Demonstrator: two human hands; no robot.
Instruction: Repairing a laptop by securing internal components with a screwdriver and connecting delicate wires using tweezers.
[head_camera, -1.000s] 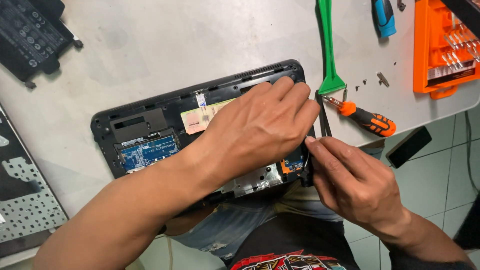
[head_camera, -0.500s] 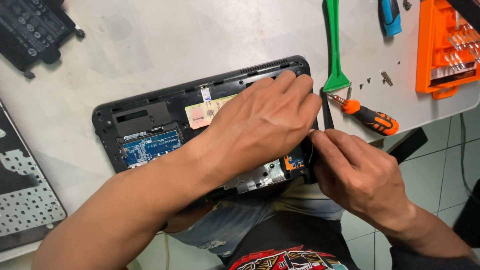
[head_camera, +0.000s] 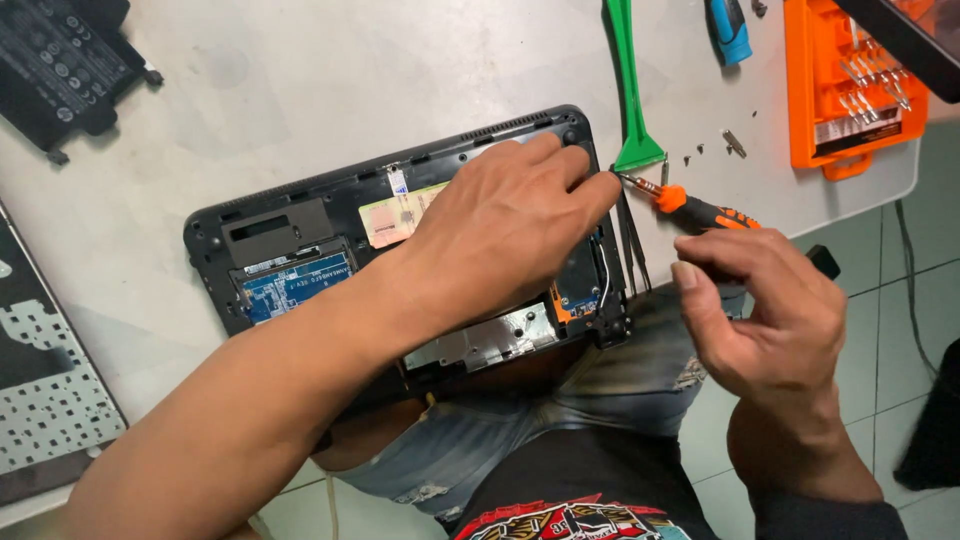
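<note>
Broadly, one opened black laptop base (head_camera: 300, 235) lies on the pale table (head_camera: 300, 90), its blue circuit board bared, hanging slightly over the near edge. One left hand (head_camera: 505, 225) presses flat on it, fingers together; one right hand (head_camera: 765, 310) hovers beside, fingers loosely curled, empty. One orange-handled screwdriver (head_camera: 700, 212) and one green pry tool (head_camera: 630, 90) lie nearby.

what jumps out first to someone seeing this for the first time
The opened laptop at the centre of the white table, circuit boards bare, with the left hand spread flat on it. Just right of it, the right hand hovers off the table edge near the orange-handled screwdriver and thin tweezers. Bright colour draws the eye at top right: a green pry tool and an orange bit case.
</note>
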